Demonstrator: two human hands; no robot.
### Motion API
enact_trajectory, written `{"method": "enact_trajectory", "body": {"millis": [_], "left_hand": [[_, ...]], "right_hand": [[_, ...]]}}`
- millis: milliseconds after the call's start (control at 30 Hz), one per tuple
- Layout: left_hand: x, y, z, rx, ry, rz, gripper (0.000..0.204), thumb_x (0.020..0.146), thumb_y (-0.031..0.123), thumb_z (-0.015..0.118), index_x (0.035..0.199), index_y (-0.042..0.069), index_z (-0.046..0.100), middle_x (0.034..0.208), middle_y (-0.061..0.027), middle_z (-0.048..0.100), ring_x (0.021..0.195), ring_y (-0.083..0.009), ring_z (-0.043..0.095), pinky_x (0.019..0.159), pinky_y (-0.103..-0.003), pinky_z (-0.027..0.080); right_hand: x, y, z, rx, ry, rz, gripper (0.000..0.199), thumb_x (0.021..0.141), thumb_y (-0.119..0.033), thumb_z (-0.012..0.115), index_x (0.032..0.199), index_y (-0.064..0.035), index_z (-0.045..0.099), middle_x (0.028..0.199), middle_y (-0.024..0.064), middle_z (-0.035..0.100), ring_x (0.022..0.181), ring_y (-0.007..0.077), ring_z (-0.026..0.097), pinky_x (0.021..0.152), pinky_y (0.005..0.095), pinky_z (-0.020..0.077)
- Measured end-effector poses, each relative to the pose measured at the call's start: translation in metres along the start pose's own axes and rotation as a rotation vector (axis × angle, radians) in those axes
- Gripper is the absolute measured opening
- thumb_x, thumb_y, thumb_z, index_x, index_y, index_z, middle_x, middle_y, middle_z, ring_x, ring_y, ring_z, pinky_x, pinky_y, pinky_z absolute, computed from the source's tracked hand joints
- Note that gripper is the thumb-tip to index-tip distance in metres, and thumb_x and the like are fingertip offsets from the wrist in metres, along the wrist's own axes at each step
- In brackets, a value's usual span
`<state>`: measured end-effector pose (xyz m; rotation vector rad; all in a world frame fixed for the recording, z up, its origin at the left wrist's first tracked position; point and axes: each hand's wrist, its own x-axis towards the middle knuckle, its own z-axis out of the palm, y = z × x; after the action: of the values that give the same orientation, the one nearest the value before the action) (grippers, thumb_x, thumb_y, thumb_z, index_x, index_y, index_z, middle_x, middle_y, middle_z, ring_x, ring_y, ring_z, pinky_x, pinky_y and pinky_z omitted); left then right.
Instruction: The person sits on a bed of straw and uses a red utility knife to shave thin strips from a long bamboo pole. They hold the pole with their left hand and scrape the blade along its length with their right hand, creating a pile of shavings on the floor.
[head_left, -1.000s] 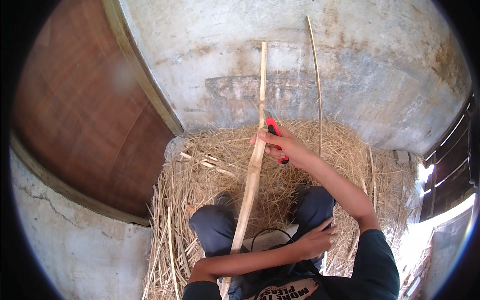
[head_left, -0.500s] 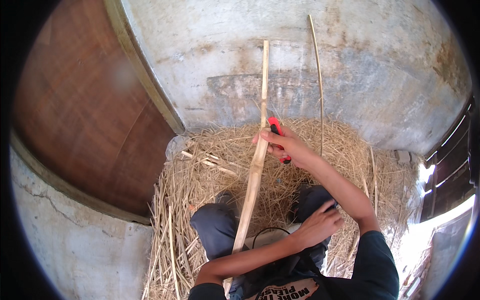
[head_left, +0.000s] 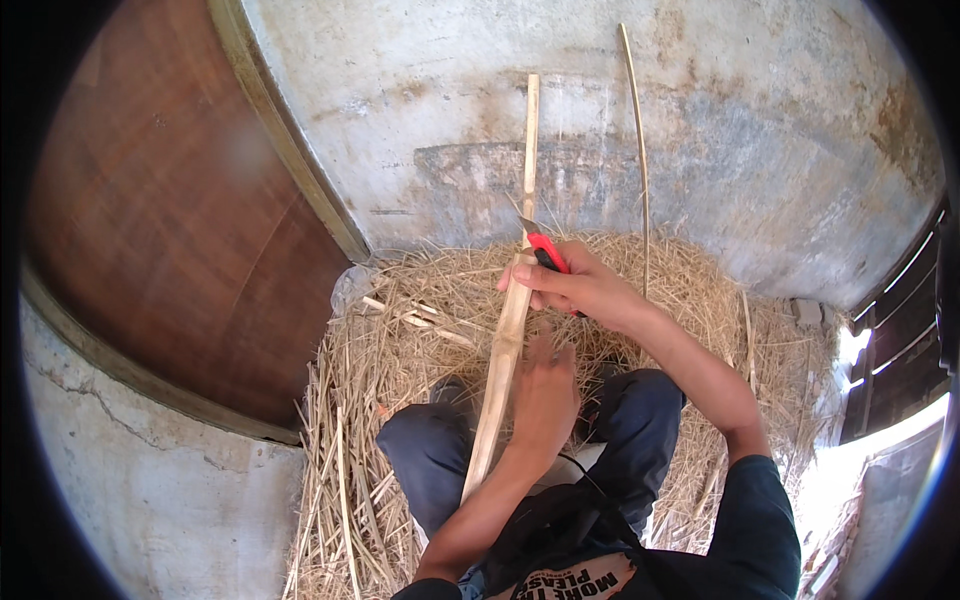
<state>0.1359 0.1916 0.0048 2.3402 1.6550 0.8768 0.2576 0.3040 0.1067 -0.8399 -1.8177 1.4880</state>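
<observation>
A long pale bamboo strip [head_left: 507,345] slants up from beside my left forearm, its far end in front of the wall. My right hand [head_left: 570,283] grips it at the middle, thumb on the near face. The same hand also holds a red and black utility knife [head_left: 545,248], blade out and pointing up and left, close to the strip. My left hand [head_left: 548,400] is just right of the strip's lower part, between my knees. Its fingers are slightly blurred but look stretched out and apart, with nothing seen in them.
Dry straw and shavings [head_left: 400,300] cover the ground around my legs. A thin bamboo stick [head_left: 637,130] leans on the stained wall [head_left: 760,150]. Split pieces [head_left: 420,318] lie on the straw at left, near a brown door panel [head_left: 180,220]. Dark slats [head_left: 905,320] stand at right.
My left hand has moved left from above my right knee to beside the bamboo strip. The knife in my right hand has tilted, its blade now showing more to the left.
</observation>
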Motion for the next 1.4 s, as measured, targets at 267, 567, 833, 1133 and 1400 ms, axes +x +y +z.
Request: {"method": "enact_trajectory", "body": {"millis": [267, 567, 833, 1133, 1400], "left_hand": [[-0.063, 0.008, -0.110, -0.666, -0.042, 0.011, 0.035, 0.092, 0.003, 0.078, 0.126, 0.001, 0.070, 0.126, -0.0222, 0.069, 0.121, -0.0355, 0.068, 0.103, -0.042, 0.054], [-0.116, -0.048, -0.085, -1.186, -0.086, -0.477, 0.051, 0.110, 0.029, 0.066, 0.146, -0.003, 0.051, 0.123, -0.0164, 0.069, 0.104, -0.0225, 0.071, 0.088, -0.035, 0.057], [-0.137, -0.084, -0.084, -1.456, -0.598, -0.378, 0.058, 0.114, 0.043, 0.054, 0.145, -0.007, 0.052, 0.108, -0.0185, 0.074, 0.096, -0.0246, 0.076, 0.082, -0.036, 0.061], [-0.147, -0.098, -0.081, -1.377, -0.680, -0.317, 0.043, 0.112, 0.009, 0.059, 0.152, -0.003, 0.049, 0.126, -0.0164, 0.072, 0.115, -0.0229, 0.072, 0.101, -0.035, 0.057], [-0.137, -0.092, -0.077, -1.335, -0.810, -0.424, 0.043, 0.114, 0.026, 0.059, 0.146, -0.003, 0.059, 0.109, -0.0102, 0.075, 0.095, -0.0163, 0.071, 0.088, -0.031, 0.056]], "right_hand": [[0.004, 0.010, 0.006, -0.005, 0.034, -0.041, 0.045, 0.109, -0.045, 0.064, 0.115, -0.0027, 0.079, 0.055, -0.0101, 0.033, 0.054, 0.0055, 0.034, 0.064, 0.0268, 0.0386], [-0.004, -0.011, 0.015, 0.012, 0.077, -0.068, 0.044, 0.109, -0.045, 0.063, 0.113, -0.0038, 0.079, 0.061, -0.0084, 0.042, 0.055, 0.0049, 0.036, 0.058, 0.0252, 0.0304], [-0.011, -0.043, 0.000, 0.110, 0.226, -0.080, 0.036, 0.110, -0.042, 0.062, 0.109, -0.0097, 0.078, 0.074, -0.0086, 0.053, 0.057, 0.0014, 0.037, 0.052, 0.0221, 0.0256], [0.048, -0.071, -0.115, 0.176, 0.718, -0.316, 0.039, 0.112, -0.039, 0.059, 0.112, -0.0032, 0.075, 0.064, -0.0121, 0.039, 0.050, 0.0028, 0.027, 0.047, 0.0243, 0.0219], [0.066, -0.086, -0.162, 0.339, 0.792, -0.415, 0.042, 0.111, -0.039, 0.061, 0.122, -0.0001, 0.074, 0.066, -0.0114, 0.034, 0.052, 0.0025, 0.027, 0.049, 0.0239, 0.0234]]}}
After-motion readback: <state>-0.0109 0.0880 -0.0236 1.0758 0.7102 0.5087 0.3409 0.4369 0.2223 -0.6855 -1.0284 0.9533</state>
